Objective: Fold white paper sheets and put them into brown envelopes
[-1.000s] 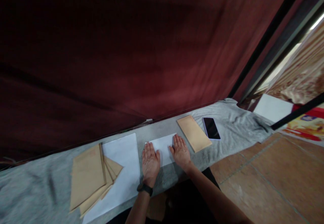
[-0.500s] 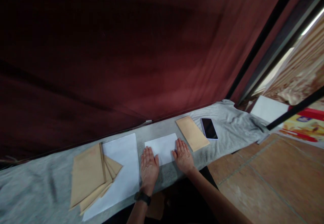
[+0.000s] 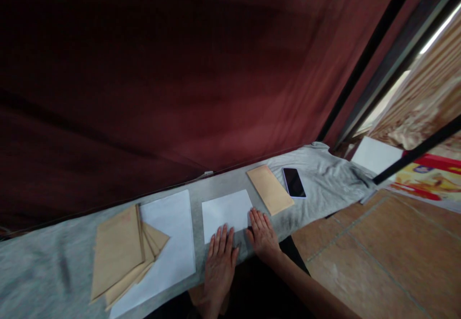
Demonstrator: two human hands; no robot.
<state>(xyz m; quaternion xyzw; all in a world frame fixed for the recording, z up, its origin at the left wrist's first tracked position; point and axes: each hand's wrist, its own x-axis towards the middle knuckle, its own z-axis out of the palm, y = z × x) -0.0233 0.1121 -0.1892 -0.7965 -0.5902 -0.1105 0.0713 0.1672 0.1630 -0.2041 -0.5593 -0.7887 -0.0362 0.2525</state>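
Observation:
A small white sheet of paper (image 3: 226, 209) lies flat on the grey cloth between my hands. My left hand (image 3: 220, 259) rests open at its near edge, fingers stretched over the lower part of the paper. At the near right corner of the sheet lies my right hand (image 3: 262, 232), flat with fingers extended. Just beyond that hand is a single brown envelope (image 3: 271, 190). To the left, a larger white paper (image 3: 173, 251) is partly covered by a fanned pile of brown envelopes (image 3: 118, 249).
A phone (image 3: 294, 182) with a dark screen lies right of the single envelope. The grey cloth (image 3: 324, 175) covers a narrow bench along a dark red panel (image 3: 216, 93). A black bar and a printed box (image 3: 428, 179) stand at the right, above a tiled floor (image 3: 396, 242).
My left hand has slid from the sheet's left side to its near edge. My right hand has moved slightly toward me. The view has shifted a little.

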